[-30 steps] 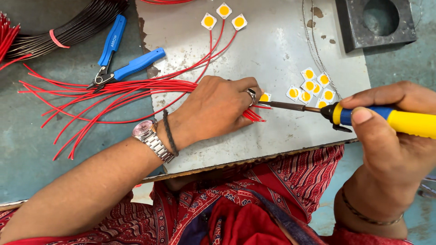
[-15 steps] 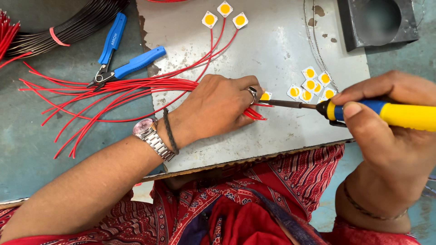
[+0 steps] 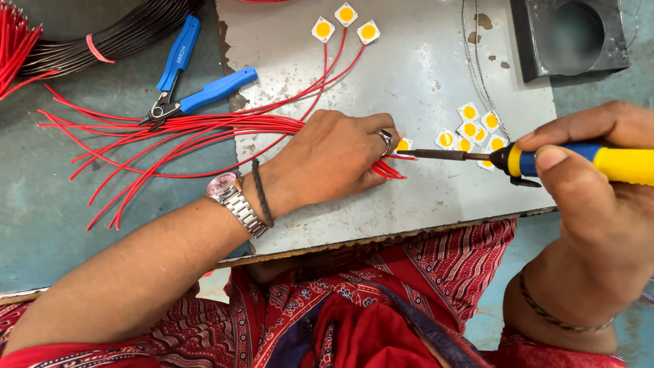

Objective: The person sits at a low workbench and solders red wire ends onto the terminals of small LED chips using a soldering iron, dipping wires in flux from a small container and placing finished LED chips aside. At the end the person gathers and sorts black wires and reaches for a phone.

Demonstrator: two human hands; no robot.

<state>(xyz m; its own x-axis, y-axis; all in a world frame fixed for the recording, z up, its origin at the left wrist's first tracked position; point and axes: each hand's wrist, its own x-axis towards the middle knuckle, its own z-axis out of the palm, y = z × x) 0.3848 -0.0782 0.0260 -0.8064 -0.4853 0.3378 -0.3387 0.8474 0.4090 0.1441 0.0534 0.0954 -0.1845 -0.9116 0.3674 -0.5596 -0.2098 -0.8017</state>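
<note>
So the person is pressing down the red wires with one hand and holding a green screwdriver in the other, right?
Not quite. The head view shows the right hand holding a soldering iron with a yellow and blue handle, not a green screwdriver. Its tip reaches toward a small yellow square chip by the left hand, which does press down the red wires.
</note>
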